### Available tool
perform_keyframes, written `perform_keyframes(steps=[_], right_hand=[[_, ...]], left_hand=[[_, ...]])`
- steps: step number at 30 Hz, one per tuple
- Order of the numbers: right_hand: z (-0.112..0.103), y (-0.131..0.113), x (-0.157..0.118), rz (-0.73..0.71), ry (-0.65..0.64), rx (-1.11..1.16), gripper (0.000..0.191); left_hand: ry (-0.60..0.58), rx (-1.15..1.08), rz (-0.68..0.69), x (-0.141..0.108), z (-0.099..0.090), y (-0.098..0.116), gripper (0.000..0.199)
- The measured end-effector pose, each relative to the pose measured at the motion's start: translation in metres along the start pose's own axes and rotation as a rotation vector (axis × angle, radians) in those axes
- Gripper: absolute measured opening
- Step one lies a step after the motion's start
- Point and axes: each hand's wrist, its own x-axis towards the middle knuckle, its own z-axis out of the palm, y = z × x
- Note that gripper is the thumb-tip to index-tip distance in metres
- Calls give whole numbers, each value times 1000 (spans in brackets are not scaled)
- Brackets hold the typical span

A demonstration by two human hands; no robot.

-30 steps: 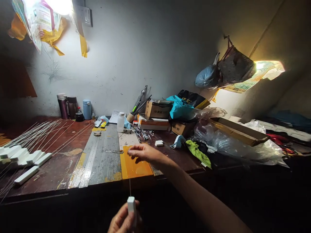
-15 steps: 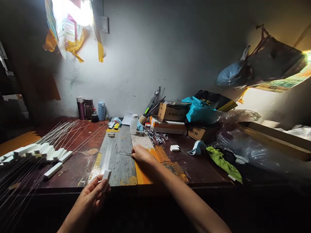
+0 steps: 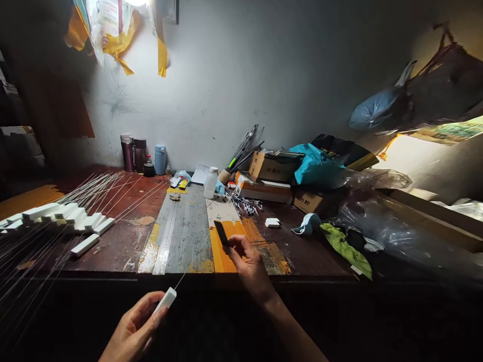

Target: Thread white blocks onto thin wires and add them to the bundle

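Below the table's front edge, my left hand (image 3: 138, 322) grips a small white block (image 3: 166, 299) between thumb and fingers. A thin wire (image 3: 180, 281) sticks out of the block's upper end. Over the orange-taped strip of the tabletop, my right hand (image 3: 249, 261) pinches a flat black rectangular strip (image 3: 221, 232), tilted up to the left; its material cannot be made out. On the left lies a pile of white blocks (image 3: 70, 213) with long thin wires (image 3: 101, 188). One more white block (image 3: 85, 245) rests in front of the pile.
A ruler (image 3: 166, 241) lies along the grey board (image 3: 190, 236). Behind stand a white plastic bottle (image 3: 210, 183), flasks (image 3: 128, 153) and cardboard boxes (image 3: 277, 166). To the right are white pieces (image 3: 272, 222), a face mask (image 3: 307, 223), a green cloth (image 3: 345, 249) and clear plastic sheeting (image 3: 388, 231).
My right hand has come back from the grey board towards me and now holds up the black strip. My left hand has lowered with the white block, and its wire now shows. The view has shifted.
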Motion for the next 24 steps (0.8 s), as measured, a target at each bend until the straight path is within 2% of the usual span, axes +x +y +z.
perform_keyframes(steps=[4,7,10,18,24], right_hand=[[-5,-12,-23,-22,-45,-5,13],[-8,-14,-29,-5,-42,-33,11],[-8,-12,-34,30,-104,3,11],[6,-7,-53,68,-206,58,10],[6,-5,-57,125,-112,18,12]], left_hand=[[-64,13,6,-3,9,-6,42],[-144,15,-26,-3,11,-6,46],[-177,-33,-39,-5,14,-5,42],[-131,-96,-40,-2,24,-10,35],[-22,128,114,-9,23,-13,42]])
